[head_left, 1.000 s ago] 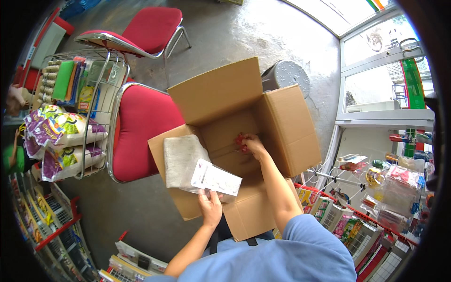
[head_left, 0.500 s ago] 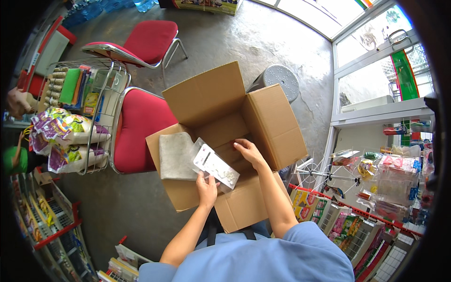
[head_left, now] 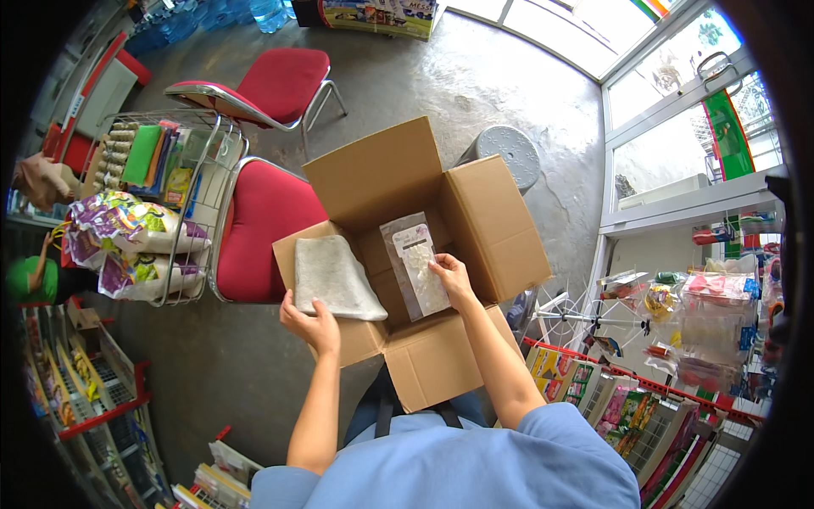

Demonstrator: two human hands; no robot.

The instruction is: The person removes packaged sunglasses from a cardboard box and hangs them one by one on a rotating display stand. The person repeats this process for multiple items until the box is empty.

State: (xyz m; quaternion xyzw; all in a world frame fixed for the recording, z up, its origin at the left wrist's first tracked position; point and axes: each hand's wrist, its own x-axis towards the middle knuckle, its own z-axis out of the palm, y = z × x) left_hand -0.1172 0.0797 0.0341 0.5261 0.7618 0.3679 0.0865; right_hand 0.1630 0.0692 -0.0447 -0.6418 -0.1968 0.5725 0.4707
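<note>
An open cardboard box (head_left: 373, 174) stands before me, its flaps spread outward. My right hand (head_left: 452, 282) pinches the right edge of a clear plastic packet (head_left: 411, 293) with a white card and small pale pieces inside. The packet is held upright over the box's opening. A folded, pale grey cloth (head_left: 335, 276) lies on the left flap, its right part reaching over the opening. At its near left corner my left hand (head_left: 314, 324) has its thumb on top and its fingers along the side. The fingers' undersides are hidden.
Left of the box stands a red chair (head_left: 259, 220), beside a wire basket (head_left: 182, 246) of packaged goods. Another red chair (head_left: 284, 85) is farther back. A grey stool (head_left: 509, 153) stands behind the box; racks of goods (head_left: 644, 416) line the right, near a glass door (head_left: 687, 140).
The packet passed from my left hand to my right and now stands upright over the box. My left hand moved left to the grey cloth's corner.
</note>
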